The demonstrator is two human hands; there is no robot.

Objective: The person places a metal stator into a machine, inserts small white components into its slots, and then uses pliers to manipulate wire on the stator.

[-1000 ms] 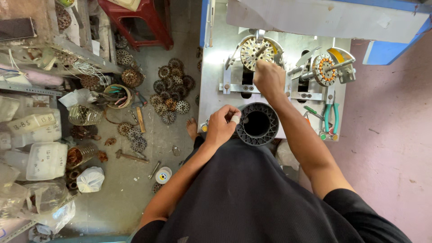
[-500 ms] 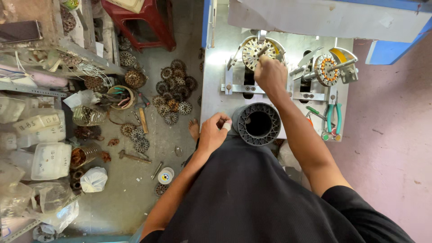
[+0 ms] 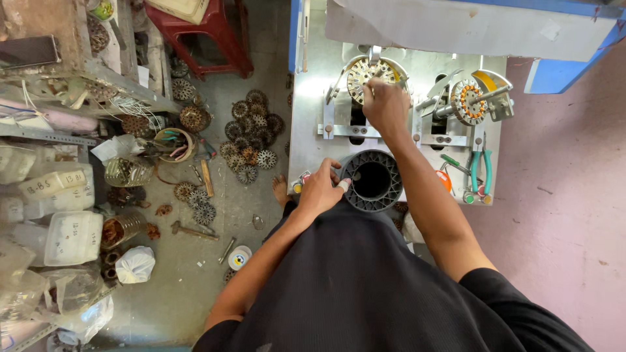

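Well to the left of the left hand (image 3: 321,190), pale translucent plastic tubs (image 3: 73,236) with white labels and a knotted white plastic bag (image 3: 135,264) lay on the shelves and floor. The round metal stator core with copper-coloured windings (image 3: 369,73) sat mounted on the steel bench (image 3: 313,124), under the right hand (image 3: 386,106), whose fingers were curled, pinching at its rim. The left hand rested loosely bent against the black ribbed plastic ring (image 3: 372,180) just beside it.
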